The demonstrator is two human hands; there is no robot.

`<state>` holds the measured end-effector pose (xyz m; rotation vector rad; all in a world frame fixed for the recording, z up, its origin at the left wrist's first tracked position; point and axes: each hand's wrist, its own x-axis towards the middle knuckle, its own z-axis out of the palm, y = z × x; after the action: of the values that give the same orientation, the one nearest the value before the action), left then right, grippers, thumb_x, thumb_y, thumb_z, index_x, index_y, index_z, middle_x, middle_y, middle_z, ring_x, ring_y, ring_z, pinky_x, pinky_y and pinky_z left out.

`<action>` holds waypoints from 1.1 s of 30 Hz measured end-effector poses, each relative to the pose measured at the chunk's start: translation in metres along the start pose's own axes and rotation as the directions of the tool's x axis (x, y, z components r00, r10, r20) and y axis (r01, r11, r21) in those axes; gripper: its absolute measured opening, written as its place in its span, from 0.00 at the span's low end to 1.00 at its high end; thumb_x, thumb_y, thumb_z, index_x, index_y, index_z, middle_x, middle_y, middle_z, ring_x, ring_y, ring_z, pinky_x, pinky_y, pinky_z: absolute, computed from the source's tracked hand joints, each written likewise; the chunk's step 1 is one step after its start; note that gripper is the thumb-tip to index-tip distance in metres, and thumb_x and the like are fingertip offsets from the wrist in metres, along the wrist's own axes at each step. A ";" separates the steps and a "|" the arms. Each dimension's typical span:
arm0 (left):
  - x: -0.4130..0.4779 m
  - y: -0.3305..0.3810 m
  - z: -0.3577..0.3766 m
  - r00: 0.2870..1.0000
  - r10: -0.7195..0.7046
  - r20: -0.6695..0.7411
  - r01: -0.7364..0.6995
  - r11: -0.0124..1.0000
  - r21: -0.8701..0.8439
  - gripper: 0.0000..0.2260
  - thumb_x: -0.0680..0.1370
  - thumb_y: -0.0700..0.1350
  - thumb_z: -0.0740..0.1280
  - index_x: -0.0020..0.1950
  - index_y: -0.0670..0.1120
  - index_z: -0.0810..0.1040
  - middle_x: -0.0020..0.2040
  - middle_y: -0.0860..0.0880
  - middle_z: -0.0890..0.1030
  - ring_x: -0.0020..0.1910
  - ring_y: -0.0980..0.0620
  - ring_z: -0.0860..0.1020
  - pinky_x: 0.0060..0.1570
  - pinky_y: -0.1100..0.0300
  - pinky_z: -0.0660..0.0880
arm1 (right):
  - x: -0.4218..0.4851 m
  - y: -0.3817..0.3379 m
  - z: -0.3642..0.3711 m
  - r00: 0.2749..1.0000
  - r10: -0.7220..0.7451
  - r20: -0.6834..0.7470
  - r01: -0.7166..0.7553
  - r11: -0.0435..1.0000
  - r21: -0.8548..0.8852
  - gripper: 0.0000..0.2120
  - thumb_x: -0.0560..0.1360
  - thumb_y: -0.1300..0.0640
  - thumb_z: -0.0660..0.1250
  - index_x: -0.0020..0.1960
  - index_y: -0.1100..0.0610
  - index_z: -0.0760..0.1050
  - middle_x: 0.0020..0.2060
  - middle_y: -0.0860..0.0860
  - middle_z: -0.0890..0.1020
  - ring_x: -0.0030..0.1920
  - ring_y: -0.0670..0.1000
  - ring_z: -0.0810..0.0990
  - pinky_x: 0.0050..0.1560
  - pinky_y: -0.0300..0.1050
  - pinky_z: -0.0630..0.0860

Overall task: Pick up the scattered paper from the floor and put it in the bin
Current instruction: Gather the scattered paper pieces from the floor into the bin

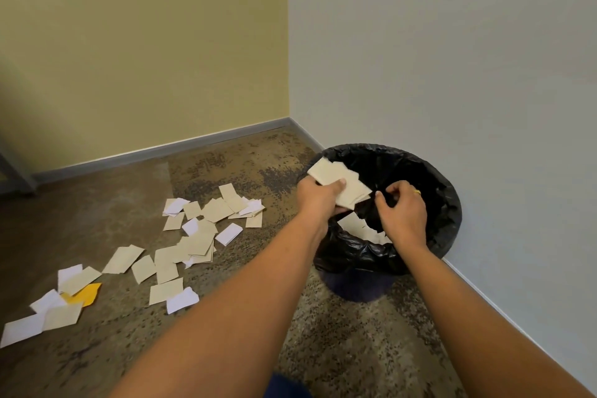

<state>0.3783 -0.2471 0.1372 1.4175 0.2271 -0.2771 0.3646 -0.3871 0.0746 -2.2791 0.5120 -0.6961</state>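
Paper (339, 182), a beige stack, is sitting clamped between the thumb and curled fingers of the left hand (318, 197), which is hovering over the bin (450, 203). Just right of that thumb, the right hand (402, 212) is curling its fingers together at a fold of the black bag (349, 252); whether they are pinching it is hard to tell. Loose pieces (353, 224) are lying inside, beneath both hands' fingers. Well left of the left knuckles, scattered sheets (193, 236) are lying on the floor (339, 349).
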 end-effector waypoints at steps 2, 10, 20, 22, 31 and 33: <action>0.002 0.002 0.006 0.998 -0.043 0.040 0.041 0.998 0.048 0.16 0.76 0.42 0.68 0.62 0.39 0.72 0.59 0.40 0.79 0.55 0.42 0.79 0.49 0.51 0.79 | 0.000 0.001 0.000 1.000 0.009 -0.020 -0.009 1.000 0.021 0.09 0.76 0.56 0.63 0.54 0.61 0.73 0.50 0.56 0.77 0.53 0.54 0.75 0.47 0.42 0.67; 0.004 -0.017 -0.004 0.982 0.136 0.133 -0.189 0.755 0.627 0.30 0.77 0.48 0.66 0.75 0.42 0.58 0.72 0.43 0.67 0.70 0.44 0.67 0.65 0.54 0.66 | 0.000 0.001 0.001 0.999 0.024 -0.039 -0.022 0.999 0.038 0.09 0.78 0.63 0.56 0.55 0.62 0.72 0.49 0.58 0.78 0.51 0.54 0.75 0.46 0.43 0.67; -0.007 -0.069 -0.053 0.913 0.238 0.333 -0.401 0.367 0.839 0.32 0.79 0.55 0.61 0.78 0.48 0.49 0.78 0.48 0.45 0.77 0.47 0.45 0.75 0.49 0.51 | -0.011 -0.012 -0.002 0.965 -0.262 0.011 0.260 0.949 -0.176 0.07 0.76 0.62 0.60 0.51 0.61 0.74 0.47 0.56 0.78 0.45 0.56 0.77 0.44 0.49 0.72; -0.007 -0.073 -0.066 0.918 0.200 0.342 -0.392 0.333 0.858 0.33 0.79 0.56 0.60 0.78 0.51 0.46 0.78 0.48 0.43 0.77 0.46 0.45 0.75 0.45 0.52 | -0.014 -0.014 -0.003 0.931 -0.362 0.054 0.362 0.888 -0.284 0.07 0.75 0.62 0.60 0.51 0.61 0.75 0.46 0.56 0.79 0.46 0.57 0.77 0.47 0.51 0.71; 0.002 -0.096 -0.137 0.988 0.023 0.155 -0.155 0.308 0.939 0.35 0.78 0.59 0.60 0.78 0.53 0.45 0.78 0.48 0.43 0.77 0.44 0.52 0.71 0.34 0.49 | -0.051 -0.054 0.022 0.790 -0.605 0.099 0.606 0.745 -0.279 0.07 0.71 0.60 0.63 0.49 0.58 0.76 0.47 0.54 0.81 0.48 0.57 0.79 0.47 0.52 0.72; 0.009 -0.109 -0.162 0.994 -0.018 0.111 -0.099 0.318 0.943 0.35 0.77 0.59 0.60 0.77 0.52 0.46 0.78 0.47 0.43 0.76 0.42 0.52 0.71 0.34 0.52 | -0.064 -0.069 0.046 0.745 -0.651 0.147 0.666 0.712 -0.222 0.06 0.71 0.61 0.63 0.47 0.59 0.76 0.48 0.54 0.80 0.51 0.56 0.78 0.50 0.52 0.72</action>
<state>0.3533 -0.1016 0.0096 2.6221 -0.1191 -0.4850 0.3540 -0.2825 0.0737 -2.7411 -0.3079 -0.9372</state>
